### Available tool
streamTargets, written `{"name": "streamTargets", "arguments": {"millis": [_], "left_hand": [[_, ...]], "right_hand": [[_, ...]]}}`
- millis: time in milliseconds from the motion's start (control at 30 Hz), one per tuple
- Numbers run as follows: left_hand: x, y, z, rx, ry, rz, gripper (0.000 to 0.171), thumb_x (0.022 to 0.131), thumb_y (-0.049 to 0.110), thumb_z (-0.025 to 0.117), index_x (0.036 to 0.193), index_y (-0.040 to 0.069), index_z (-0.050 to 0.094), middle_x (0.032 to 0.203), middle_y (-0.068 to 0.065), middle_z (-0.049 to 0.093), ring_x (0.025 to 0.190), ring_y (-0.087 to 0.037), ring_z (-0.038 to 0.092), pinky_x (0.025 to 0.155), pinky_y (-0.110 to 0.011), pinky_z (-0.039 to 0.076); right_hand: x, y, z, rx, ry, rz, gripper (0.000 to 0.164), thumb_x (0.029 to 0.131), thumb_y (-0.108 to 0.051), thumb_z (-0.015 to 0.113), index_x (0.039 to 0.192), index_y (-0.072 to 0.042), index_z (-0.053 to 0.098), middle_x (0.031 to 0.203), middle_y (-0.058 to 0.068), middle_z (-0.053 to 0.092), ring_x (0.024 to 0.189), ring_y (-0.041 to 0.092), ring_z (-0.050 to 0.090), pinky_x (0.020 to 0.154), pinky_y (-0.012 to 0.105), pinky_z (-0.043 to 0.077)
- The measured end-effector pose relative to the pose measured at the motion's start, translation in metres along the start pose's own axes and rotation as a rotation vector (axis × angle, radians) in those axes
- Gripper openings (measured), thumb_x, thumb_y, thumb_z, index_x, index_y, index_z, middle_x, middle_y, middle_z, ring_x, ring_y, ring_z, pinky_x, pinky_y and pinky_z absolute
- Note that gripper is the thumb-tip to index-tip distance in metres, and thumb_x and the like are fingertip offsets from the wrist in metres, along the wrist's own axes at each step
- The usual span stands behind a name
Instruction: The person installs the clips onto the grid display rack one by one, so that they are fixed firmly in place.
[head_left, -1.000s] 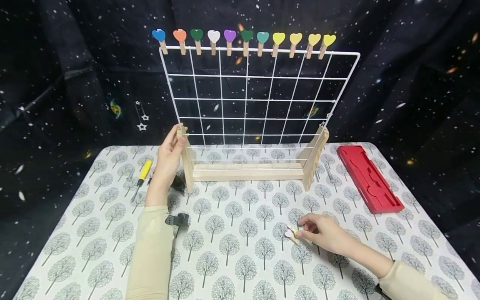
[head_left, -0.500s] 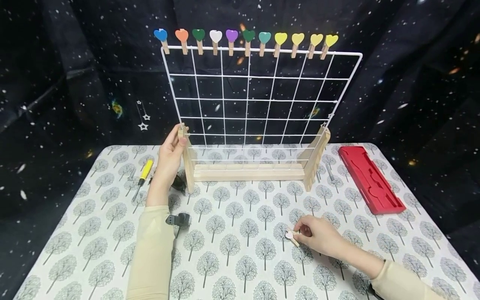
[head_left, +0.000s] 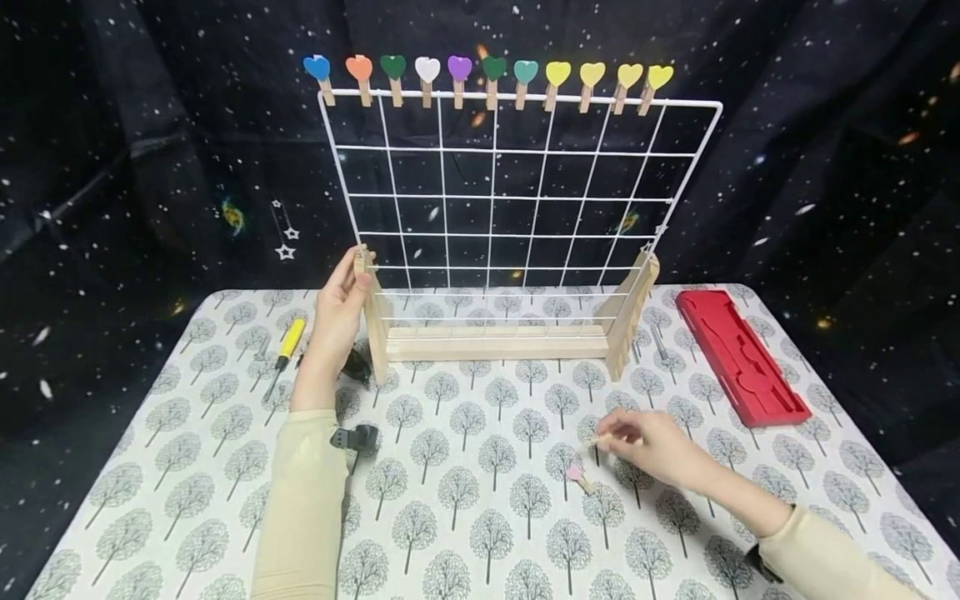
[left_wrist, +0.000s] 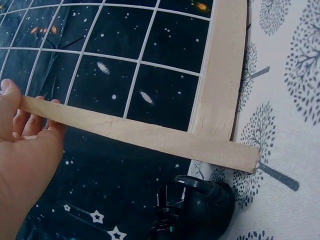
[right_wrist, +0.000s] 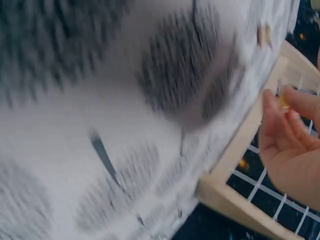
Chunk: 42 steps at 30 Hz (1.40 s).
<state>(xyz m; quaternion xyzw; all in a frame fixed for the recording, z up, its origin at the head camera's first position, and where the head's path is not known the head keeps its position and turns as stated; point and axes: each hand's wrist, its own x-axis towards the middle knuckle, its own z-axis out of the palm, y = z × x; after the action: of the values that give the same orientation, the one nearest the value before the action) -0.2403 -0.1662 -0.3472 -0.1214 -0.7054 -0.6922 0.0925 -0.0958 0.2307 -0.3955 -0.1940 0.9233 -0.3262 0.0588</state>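
Note:
My left hand [head_left: 339,308] grips the top of the left wooden upright [left_wrist: 125,131] of a rack with a white wire grid [head_left: 491,200]. Thumb and fingers lie on either side of the wood in the left wrist view. Between the thumb and forefinger of my right hand [head_left: 651,446] is a small wooden clothespin [head_left: 600,438]; a bit of yellow shows at the fingertips in the right wrist view. Just below that hand, a clothespin with a pink heart [head_left: 576,473] lies on the tablecloth. Heart clothespins in several colours, such as a blue one [head_left: 317,68], line the grid's top bar.
A yellow-handled screwdriver [head_left: 288,346] lies left of the rack. Behind the left upright sits a glossy black object [left_wrist: 205,207]. A red moulded tray [head_left: 742,358] is at the right, with thin metal pieces [head_left: 658,342] near it.
My right hand has moved up and away from the pink-heart clothespin with the other clothespin in its fingers. The pink-heart one now lies apart from the hand. My left hand keeps its place.

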Motion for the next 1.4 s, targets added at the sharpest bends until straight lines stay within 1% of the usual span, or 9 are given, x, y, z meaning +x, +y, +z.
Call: {"name": "streamTargets", "arguments": {"millis": [167,367,600,700,833,967,1133,1267,1400], "left_hand": [[-0.001,0.002,0.000,-0.008,-0.002,-0.005,0.050,0.089,0.028,0.044,0.136,0.026,0.027,0.137,0.001,0.035,0.125,-0.011,0.033,0.106,-0.026,0.024],[-0.002,0.002,0.001,-0.024,0.004,0.004,0.049,0.089,0.027,0.045,0.136,0.024,0.028,0.137,0.000,0.036,0.124,-0.011,0.034,0.106,-0.026,0.024],[-0.002,0.000,0.003,-0.049,-0.006,0.005,0.048,0.089,0.028,0.045,0.135,0.024,0.030,0.136,0.001,0.036,0.124,-0.011,0.033,0.106,-0.026,0.023],[-0.002,0.000,0.004,-0.042,-0.007,0.012,0.049,0.089,0.028,0.044,0.135,0.024,0.028,0.137,0.001,0.036,0.125,-0.011,0.033,0.106,-0.025,0.023],[-0.003,0.003,0.004,-0.023,0.006,0.023,0.049,0.090,0.025,0.043,0.136,0.023,0.027,0.137,-0.001,0.035,0.125,-0.012,0.033,0.105,-0.024,0.024],[-0.004,0.003,0.005,-0.021,0.031,0.047,0.047,0.090,0.023,0.043,0.135,0.022,0.029,0.136,-0.002,0.036,0.124,-0.012,0.034,0.104,-0.021,0.026],[-0.004,0.003,0.008,-0.016,0.044,0.065,0.046,0.091,0.022,0.042,0.135,0.023,0.029,0.137,0.001,0.036,0.125,-0.011,0.032,0.103,-0.021,0.026],[-0.004,0.002,0.009,-0.006,0.043,0.087,0.047,0.091,0.022,0.041,0.136,0.020,0.029,0.137,0.003,0.035,0.125,-0.010,0.032,0.104,-0.022,0.026],[-0.003,0.001,0.008,-0.002,0.043,0.112,0.046,0.091,0.021,0.041,0.135,0.021,0.030,0.137,0.001,0.035,0.125,-0.012,0.032,0.103,-0.020,0.027]], "right_hand": [[0.019,-0.009,-0.040,-0.018,0.130,0.001,0.022,0.082,-0.028,0.057,0.098,-0.014,0.063,0.085,-0.005,0.064,0.070,0.004,0.057,0.059,0.019,0.051],[0.043,-0.041,-0.110,-0.012,0.333,-0.072,0.020,0.081,-0.025,0.059,0.099,-0.017,0.065,0.090,-0.006,0.064,0.071,0.006,0.058,0.059,0.016,0.050],[0.054,-0.096,-0.181,0.061,0.558,-0.190,0.021,0.081,-0.009,0.059,0.101,-0.003,0.064,0.085,-0.002,0.065,0.073,0.005,0.059,0.061,0.009,0.047],[0.063,-0.107,-0.205,0.119,0.643,-0.264,0.021,0.081,-0.006,0.059,0.099,0.003,0.064,0.084,0.000,0.064,0.072,0.006,0.060,0.060,0.009,0.046],[0.077,-0.116,-0.233,0.168,0.729,-0.302,0.022,0.080,-0.008,0.059,0.098,0.004,0.064,0.084,0.001,0.065,0.070,0.007,0.060,0.058,0.010,0.045],[0.091,-0.126,-0.253,0.135,0.813,-0.241,0.026,0.078,-0.015,0.062,0.101,-0.006,0.065,0.083,-0.004,0.066,0.072,0.005,0.060,0.065,0.010,0.045],[0.104,-0.134,-0.263,0.204,0.847,-0.185,0.029,0.072,-0.022,0.066,0.098,-0.008,0.067,0.084,-0.005,0.067,0.078,0.006,0.061,0.084,0.015,0.045],[0.111,-0.135,-0.266,0.252,0.829,-0.188,0.030,0.071,-0.022,0.067,0.096,-0.006,0.068,0.082,-0.004,0.067,0.078,0.008,0.060,0.085,0.016,0.045],[0.117,-0.136,-0.266,0.234,0.844,-0.201,0.029,0.070,-0.023,0.066,0.094,-0.006,0.068,0.081,-0.005,0.067,0.077,0.007,0.061,0.085,0.016,0.045]]}}
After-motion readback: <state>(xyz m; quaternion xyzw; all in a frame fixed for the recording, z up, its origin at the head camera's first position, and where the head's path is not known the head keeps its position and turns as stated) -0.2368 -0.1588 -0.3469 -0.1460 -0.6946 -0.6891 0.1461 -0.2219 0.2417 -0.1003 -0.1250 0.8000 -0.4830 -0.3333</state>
